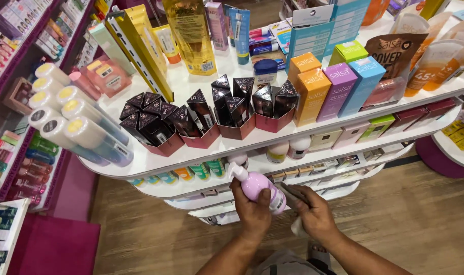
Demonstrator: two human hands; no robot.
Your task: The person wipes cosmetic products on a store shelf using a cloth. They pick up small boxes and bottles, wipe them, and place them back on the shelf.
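My left hand [252, 210] grips a pale purple pump bottle [257, 186] with a white pump head, held tilted just in front of the lower white shelf tiers. My right hand [314, 214] is right beside it, fingers closed on a grey-white cloth [296, 224] whose end hangs below the fingers and whose top reaches the bottle's base. Both forearms come up from the bottom edge of the view.
A curved white shelf stand [155, 165] rises in tiers ahead. Its top tier carries dark triangular boxes in pink trays [201, 138], upright orange, purple, blue and green cartons [339, 91], tubes and pouches. Capped white tubes [74, 127] lie at left. Wooden floor [415, 224] below.
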